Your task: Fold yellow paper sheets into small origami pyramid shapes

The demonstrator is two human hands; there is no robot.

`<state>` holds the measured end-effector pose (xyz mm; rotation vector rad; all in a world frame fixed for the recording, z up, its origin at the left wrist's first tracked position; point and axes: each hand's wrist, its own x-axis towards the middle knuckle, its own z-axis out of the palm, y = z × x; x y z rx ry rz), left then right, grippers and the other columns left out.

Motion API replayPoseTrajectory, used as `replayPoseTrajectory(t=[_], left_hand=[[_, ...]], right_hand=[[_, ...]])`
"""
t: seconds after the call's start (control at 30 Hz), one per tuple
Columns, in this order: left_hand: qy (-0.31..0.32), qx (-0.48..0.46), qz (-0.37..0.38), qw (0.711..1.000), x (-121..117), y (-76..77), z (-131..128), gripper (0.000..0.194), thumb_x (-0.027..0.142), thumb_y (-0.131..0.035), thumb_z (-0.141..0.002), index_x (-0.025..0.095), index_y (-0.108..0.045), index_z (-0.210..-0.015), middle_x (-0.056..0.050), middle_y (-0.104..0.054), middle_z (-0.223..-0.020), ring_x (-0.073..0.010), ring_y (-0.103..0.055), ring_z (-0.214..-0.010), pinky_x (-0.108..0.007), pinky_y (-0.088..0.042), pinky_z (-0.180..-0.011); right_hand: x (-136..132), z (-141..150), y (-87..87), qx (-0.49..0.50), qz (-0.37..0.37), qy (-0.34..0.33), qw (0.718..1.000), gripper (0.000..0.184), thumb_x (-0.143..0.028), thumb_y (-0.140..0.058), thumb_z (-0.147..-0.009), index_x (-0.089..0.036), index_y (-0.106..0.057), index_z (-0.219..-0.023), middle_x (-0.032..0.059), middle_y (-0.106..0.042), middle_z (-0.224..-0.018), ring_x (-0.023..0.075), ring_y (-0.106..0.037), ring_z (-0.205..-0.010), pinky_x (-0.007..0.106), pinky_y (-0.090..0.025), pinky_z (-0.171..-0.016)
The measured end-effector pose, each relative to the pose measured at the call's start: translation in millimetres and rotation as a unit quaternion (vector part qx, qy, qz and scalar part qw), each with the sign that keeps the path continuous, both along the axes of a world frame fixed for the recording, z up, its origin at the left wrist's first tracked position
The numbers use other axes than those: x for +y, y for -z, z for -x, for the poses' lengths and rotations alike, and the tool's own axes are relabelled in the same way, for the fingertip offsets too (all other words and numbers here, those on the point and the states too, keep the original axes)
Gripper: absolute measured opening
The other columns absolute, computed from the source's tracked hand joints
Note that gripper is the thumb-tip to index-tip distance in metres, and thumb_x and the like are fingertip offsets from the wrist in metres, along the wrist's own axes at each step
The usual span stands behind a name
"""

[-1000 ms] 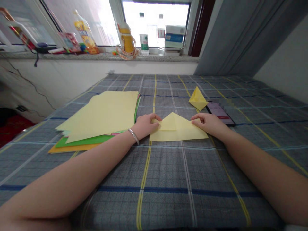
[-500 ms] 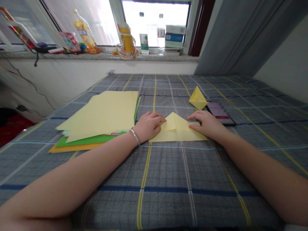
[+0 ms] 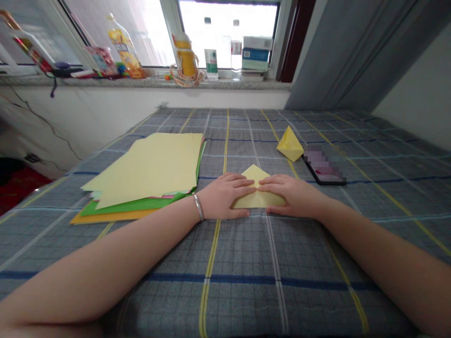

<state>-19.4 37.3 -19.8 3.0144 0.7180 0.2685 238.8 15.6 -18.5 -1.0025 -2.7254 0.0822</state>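
A folded sheet of pale yellow paper (image 3: 259,201) lies flat on the checked cloth, its pointed top toward the window. My left hand (image 3: 227,195) rests on its left part, fingers stretched out and thumb along the near edge. From the other side my right hand (image 3: 291,195) lies over the right part, also with fingers extended, the fingertips of both hands almost meeting at the middle. The hands cover both side corners. Beyond the right hand stands a folded yellow paper piece (image 3: 290,144) with a pointed top.
At left lies a stack of coloured paper (image 3: 151,162), pale yellow on top, green and orange beneath. A phone (image 3: 324,166) is on the cloth (image 3: 239,263) at right. Bottles, a yellow cup (image 3: 186,58) and boxes (image 3: 256,54) line the windowsill.
Both hands have moved inward over the paper and flattened on it. The paper's outer side parts no longer spread as wide; its visible near edge is shorter.
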Motion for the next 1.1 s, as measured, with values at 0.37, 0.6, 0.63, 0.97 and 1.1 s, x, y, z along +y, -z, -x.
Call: replayPoseTrajectory(t=[0.37, 0.6, 0.63, 0.97, 1.1], left_hand=[[-0.020, 0.013, -0.025, 0.999, -9, -7.0, -4, 0.057, 0.052, -0.053, -0.087, 0.019, -0.051, -0.134, -0.007, -0.053, -0.137, -0.0289, -0.049, -0.119, -0.045, -0.040, -0.102], [-0.062, -0.019, -0.028, 0.997, -10, -7.1, -8, 0.037, 0.041, -0.050, -0.092, 0.020, -0.064, -0.119, -0.004, -0.065, -0.122, -0.0231, -0.058, -0.106, -0.039, -0.045, -0.095], [-0.065, -0.030, -0.025, 0.997, -9, -6.8, -7, 0.035, 0.040, -0.048, -0.093, 0.020, -0.066, -0.115, -0.003, -0.067, -0.119, -0.0217, -0.059, -0.104, -0.037, -0.046, -0.094], [-0.091, -0.072, 0.012, 0.993, 7, -4.9, 0, 0.029, 0.032, -0.047, -0.094, 0.019, -0.072, -0.090, -0.003, -0.072, -0.090, -0.0172, -0.064, -0.087, -0.030, -0.046, -0.085], [-0.189, -0.064, 0.035, 0.979, 9, -6.7, -1, 0.031, 0.036, -0.051, -0.091, 0.016, -0.068, -0.074, -0.004, -0.067, -0.074, -0.0172, -0.060, -0.076, -0.028, -0.045, -0.072]], right_hand=[[-12, 7, -14.1, -0.085, -0.073, -0.002, 0.994, 0.030, -0.035, -0.047, -0.091, -0.021, -0.068, -0.108, 0.0073, -0.071, -0.108, 0.0238, -0.064, -0.094, 0.036, -0.047, -0.080], [-14, 11, -13.6, -0.101, -0.085, 0.051, 0.990, 0.030, -0.026, -0.040, -0.094, -0.021, -0.069, -0.101, 0.0056, -0.073, -0.098, 0.0203, -0.066, -0.085, 0.032, -0.042, -0.070], [-14, 11, -13.4, -0.098, -0.086, 0.061, 0.990, 0.031, -0.028, -0.040, -0.095, -0.021, -0.069, -0.100, 0.0053, -0.073, -0.096, 0.0200, -0.066, -0.084, 0.031, -0.041, -0.069], [-8, 2, -17.7, -0.086, -0.047, 0.159, 0.982, 0.033, -0.037, -0.044, -0.094, -0.023, -0.072, -0.086, 0.0019, -0.072, -0.087, 0.0193, -0.066, -0.081, 0.030, -0.038, -0.062], [-1, -2, -14.8, -0.044, -0.022, 0.221, 0.974, 0.032, -0.041, -0.047, -0.091, -0.023, -0.072, -0.089, 0.0032, -0.073, -0.088, 0.0215, -0.065, -0.083, 0.030, -0.040, -0.065]])
